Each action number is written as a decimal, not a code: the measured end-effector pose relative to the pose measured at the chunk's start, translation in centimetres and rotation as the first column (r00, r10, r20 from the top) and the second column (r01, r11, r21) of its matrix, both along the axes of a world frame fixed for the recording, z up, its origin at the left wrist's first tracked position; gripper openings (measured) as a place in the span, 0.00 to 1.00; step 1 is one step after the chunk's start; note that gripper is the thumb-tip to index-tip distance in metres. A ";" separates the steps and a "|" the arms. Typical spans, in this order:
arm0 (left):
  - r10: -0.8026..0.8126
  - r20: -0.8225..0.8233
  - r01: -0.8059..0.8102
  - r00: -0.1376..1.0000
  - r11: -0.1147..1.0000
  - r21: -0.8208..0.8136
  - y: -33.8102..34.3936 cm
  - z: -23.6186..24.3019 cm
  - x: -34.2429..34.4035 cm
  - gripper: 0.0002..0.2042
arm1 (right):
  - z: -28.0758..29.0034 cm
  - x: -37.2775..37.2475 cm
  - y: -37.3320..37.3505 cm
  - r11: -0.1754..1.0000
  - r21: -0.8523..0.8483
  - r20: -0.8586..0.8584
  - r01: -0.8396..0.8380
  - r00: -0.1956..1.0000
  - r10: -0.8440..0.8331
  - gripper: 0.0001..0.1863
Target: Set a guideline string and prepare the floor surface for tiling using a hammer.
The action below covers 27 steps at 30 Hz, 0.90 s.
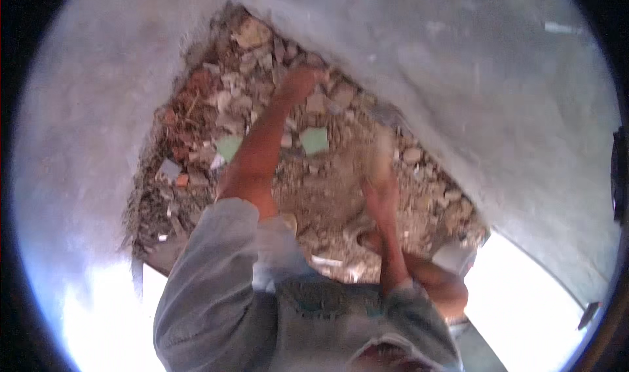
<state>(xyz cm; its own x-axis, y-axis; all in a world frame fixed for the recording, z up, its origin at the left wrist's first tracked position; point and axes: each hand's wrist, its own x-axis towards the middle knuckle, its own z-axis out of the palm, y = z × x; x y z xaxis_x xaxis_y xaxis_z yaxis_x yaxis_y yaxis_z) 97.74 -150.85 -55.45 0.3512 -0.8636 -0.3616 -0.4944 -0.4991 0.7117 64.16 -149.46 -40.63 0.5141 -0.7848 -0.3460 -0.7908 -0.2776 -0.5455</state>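
Observation:
My left hand (303, 82) reaches forward to the stones at the far end of the rubble patch. Its fingers are blurred against the stones, so I cannot tell whether they grip one. My right hand (381, 195) is closed around a pale tan, elongated thing (382, 156) that points away from me over the brown soil. Motion smears this thing and its kind does not show. Between my arms lies a flat light green piece (314, 140), perhaps a tile shard. Another green piece (228, 147) sits beside my left forearm.
Broken stones and rubble (244, 64) fill a wedge-shaped area narrowing away from me. A grey wall (98, 123) borders it on the left, another grey wall (472, 103) on the right. A reddish brick fragment (182, 181) and a grey flat piece (169, 169) lie at the left.

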 end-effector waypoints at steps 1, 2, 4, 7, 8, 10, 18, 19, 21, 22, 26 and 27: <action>-0.003 0.026 0.004 1.000 0.998 -0.060 -0.2 -0.6 0.2 0.15 | 0.1 -1.8 0.5 0.995 0.018 0.024 0.094 0.995 -0.094 0.32; -0.037 0.097 0.051 0.995 0.988 -0.146 -0.1 -1.2 0.1 0.15 | 0.3 -3.5 1.2 0.985 0.010 0.136 0.174 0.975 -0.173 0.34; -0.181 0.272 0.219 0.945 0.969 -0.116 0.0 -2.7 -0.5 0.18 | 0.1 -6.0 2.9 0.888 0.031 0.000 0.459 0.888 -0.459 0.30; -0.156 0.232 0.160 0.960 0.987 0.001 0.2 -3.4 -0.5 0.23 | -1.9 -7.6 5.2 0.917 0.008 -0.297 0.399 0.877 -0.379 0.26; -0.131 0.197 0.142 0.972 0.989 -0.043 0.3 -2.9 -0.3 0.21 | -3.0 -7.8 6.1 0.929 0.042 -0.387 0.368 0.863 -0.325 0.27; -0.136 0.226 0.167 0.965 0.978 -0.125 0.7 -1.5 0.2 0.20 | -5.3 -7.9 7.9 0.969 0.074 -0.411 0.236 0.893 -0.186 0.31; -0.164 0.534 0.253 0.829 0.963 -0.097 1.9 2.1 -0.2 0.21 | -14.0 -11.3 13.1 0.985 0.157 -0.404 0.073 0.915 -0.004 0.41; -0.180 0.539 0.261 0.823 0.962 -0.077 1.8 1.9 -0.3 0.21 | -14.9 -12.0 13.3 0.981 0.184 -0.401 0.057 0.916 0.022 0.41; -0.170 0.585 0.259 0.793 0.963 -0.071 1.8 1.7 -0.4 0.22 | -16.3 -13.2 13.6 0.973 -0.001 -0.348 -0.230 0.912 0.215 0.43; -0.209 0.593 0.286 0.777 0.958 -0.037 1.8 1.8 -0.4 0.22 | -16.8 -13.7 13.7 0.935 -0.026 -0.382 -0.354 0.868 0.318 0.44; -0.251 0.580 0.301 0.775 0.954 0.011 2.3 3.2 -0.6 0.25 | -17.7 -13.8 13.7 0.963 0.267 -0.312 -0.027 0.943 0.113 0.46; -0.264 0.524 0.301 0.810 0.954 0.015 2.3 3.7 -0.7 0.27 | -17.9 -13.4 13.7 0.967 0.254 -0.340 -0.008 0.935 0.097 0.46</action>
<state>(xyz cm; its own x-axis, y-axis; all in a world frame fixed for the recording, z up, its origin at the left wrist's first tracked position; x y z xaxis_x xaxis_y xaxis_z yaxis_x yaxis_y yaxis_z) 97.05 -148.50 -51.74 0.2067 -0.9687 -0.1373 -0.9090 -0.2420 0.3392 50.72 -135.78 -58.48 0.3646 -0.6281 -0.6874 -0.9305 -0.2169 -0.2953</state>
